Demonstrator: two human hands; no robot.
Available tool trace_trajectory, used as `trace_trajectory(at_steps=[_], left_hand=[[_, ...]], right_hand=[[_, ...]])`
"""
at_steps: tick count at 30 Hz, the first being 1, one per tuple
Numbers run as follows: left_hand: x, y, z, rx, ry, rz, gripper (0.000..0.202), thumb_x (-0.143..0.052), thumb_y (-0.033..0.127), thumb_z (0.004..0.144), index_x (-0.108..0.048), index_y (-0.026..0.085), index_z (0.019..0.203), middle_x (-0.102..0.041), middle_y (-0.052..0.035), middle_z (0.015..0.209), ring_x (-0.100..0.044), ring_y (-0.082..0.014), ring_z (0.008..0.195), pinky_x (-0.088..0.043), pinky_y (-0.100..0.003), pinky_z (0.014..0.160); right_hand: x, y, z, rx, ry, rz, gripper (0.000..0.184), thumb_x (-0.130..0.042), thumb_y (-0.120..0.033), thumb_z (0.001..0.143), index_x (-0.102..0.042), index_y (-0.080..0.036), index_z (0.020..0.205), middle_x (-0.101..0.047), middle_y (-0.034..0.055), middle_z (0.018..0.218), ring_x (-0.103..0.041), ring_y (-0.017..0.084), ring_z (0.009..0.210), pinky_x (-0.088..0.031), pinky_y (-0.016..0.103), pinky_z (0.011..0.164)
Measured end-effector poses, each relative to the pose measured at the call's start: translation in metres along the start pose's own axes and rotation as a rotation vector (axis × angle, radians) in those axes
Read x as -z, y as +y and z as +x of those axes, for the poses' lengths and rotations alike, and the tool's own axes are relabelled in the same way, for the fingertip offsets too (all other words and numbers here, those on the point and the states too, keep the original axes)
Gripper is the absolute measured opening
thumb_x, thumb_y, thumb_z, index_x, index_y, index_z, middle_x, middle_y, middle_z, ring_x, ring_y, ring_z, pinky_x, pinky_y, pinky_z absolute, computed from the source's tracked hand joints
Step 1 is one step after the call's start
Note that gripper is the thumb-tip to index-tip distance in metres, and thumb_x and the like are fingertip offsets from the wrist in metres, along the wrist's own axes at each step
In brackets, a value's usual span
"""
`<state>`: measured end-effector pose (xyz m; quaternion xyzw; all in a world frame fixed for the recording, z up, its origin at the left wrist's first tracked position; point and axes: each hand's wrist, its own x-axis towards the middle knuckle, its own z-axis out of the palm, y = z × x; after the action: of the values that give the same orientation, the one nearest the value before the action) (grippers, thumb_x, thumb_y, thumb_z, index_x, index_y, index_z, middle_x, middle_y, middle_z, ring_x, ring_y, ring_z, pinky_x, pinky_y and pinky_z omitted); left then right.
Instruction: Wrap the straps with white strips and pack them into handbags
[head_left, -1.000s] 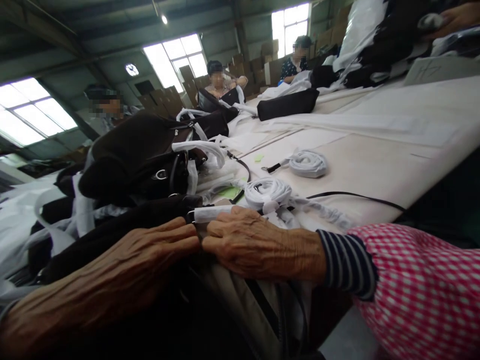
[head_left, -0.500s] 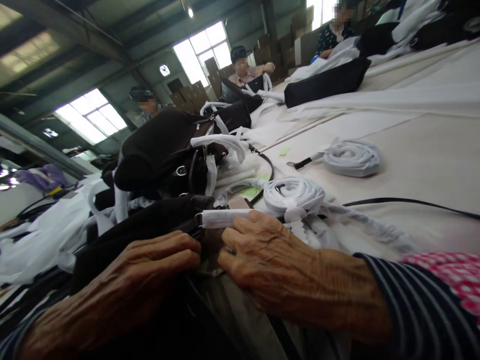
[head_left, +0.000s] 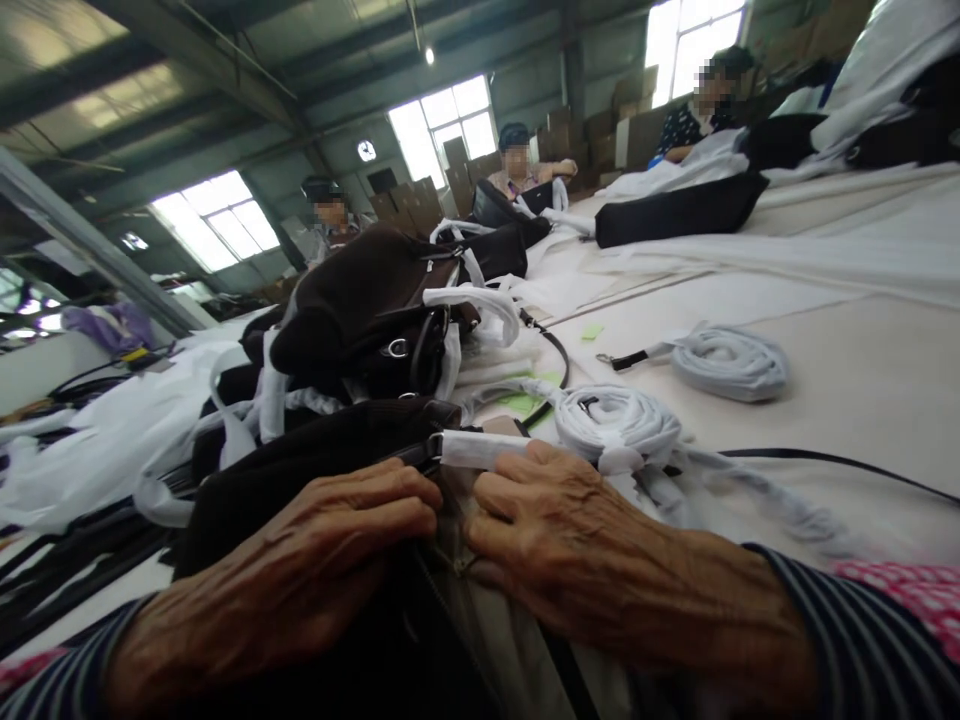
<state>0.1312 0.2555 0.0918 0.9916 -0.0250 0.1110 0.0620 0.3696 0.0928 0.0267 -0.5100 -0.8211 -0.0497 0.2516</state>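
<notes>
A dark bag (head_left: 300, 450) lies before me with its zipped mouth partly open, showing a beige lining (head_left: 472, 620). My left hand (head_left: 322, 550) lies along the near side of the opening, its fingers closed on the dark edge; the fingertips are partly hidden. Opposite it, my right hand (head_left: 562, 540) pinches the lining side near the zipper's end, fingers curled. A white-wrapped strap (head_left: 480, 450), joined to the bag by a metal ring, runs behind my right knuckles. Beyond that hand sits a coiled strap wrapped in white (head_left: 619, 420).
Another dark bag (head_left: 360, 310) with wrapped handles lies just beyond. A second wrapped coil (head_left: 727, 360) with a metal clip rests on the pale table (head_left: 862, 400). A long black pouch (head_left: 679, 210) lies farther back. White wrapping (head_left: 112, 420) is heaped at left. Several people sit across the table.
The view has turned, so the scene sits farther right and lower. My hands have come slightly closer together at the bag's opening, both keeping their grip.
</notes>
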Motion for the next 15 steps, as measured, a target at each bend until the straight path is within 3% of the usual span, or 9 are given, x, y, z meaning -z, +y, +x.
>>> trace_trajectory(at_steps=[3, 9, 12, 15], left_hand=[[-0.006, 0.004, 0.005, -0.05, 0.063, -0.039, 0.054, -0.053, 0.007, 0.094, -0.052, 0.029, 0.143, -0.065, -0.0057, 0.136, -0.061, -0.0218, 0.129, -0.05, -0.031, 0.113], [-0.012, 0.018, 0.013, -0.012, 0.06, -0.128, 0.042, -0.046, 0.006, 0.097, -0.058, 0.027, 0.132, -0.062, -0.0059, 0.138, -0.06, -0.0209, 0.128, -0.052, -0.034, 0.111], [-0.015, 0.031, 0.014, 0.013, 0.063, -0.142, 0.04, -0.046, 0.003, 0.095, -0.06, 0.026, 0.124, -0.056, -0.0061, 0.145, -0.062, -0.0177, 0.124, -0.054, -0.029, 0.106], [-0.019, 0.042, 0.011, 0.06, 0.038, -0.137, 0.047, -0.048, 0.001, 0.09, -0.057, 0.027, 0.128, -0.048, -0.005, 0.153, -0.058, -0.0186, 0.13, -0.051, -0.031, 0.111]], right_hand=[[0.005, 0.001, 0.008, 0.019, -0.027, 0.042, 0.015, -0.053, -0.017, 0.101, -0.057, -0.02, 0.087, -0.063, -0.0007, 0.091, -0.051, 0.018, 0.081, -0.036, 0.037, 0.074], [0.012, -0.007, 0.02, 0.114, -0.074, -0.22, 0.014, -0.053, -0.013, 0.099, -0.06, -0.017, 0.088, -0.066, 0.0035, 0.089, -0.053, 0.019, 0.077, -0.034, 0.035, 0.068], [0.003, -0.002, 0.031, -0.006, -0.039, -0.334, 0.013, -0.053, -0.015, 0.098, -0.062, -0.016, 0.088, -0.068, 0.0063, 0.087, -0.056, 0.02, 0.077, -0.034, 0.036, 0.069], [-0.008, 0.004, 0.049, -0.137, -0.042, -0.427, 0.012, -0.055, -0.018, 0.096, -0.064, -0.015, 0.088, -0.069, 0.0093, 0.086, -0.06, 0.023, 0.078, -0.036, 0.037, 0.07]])
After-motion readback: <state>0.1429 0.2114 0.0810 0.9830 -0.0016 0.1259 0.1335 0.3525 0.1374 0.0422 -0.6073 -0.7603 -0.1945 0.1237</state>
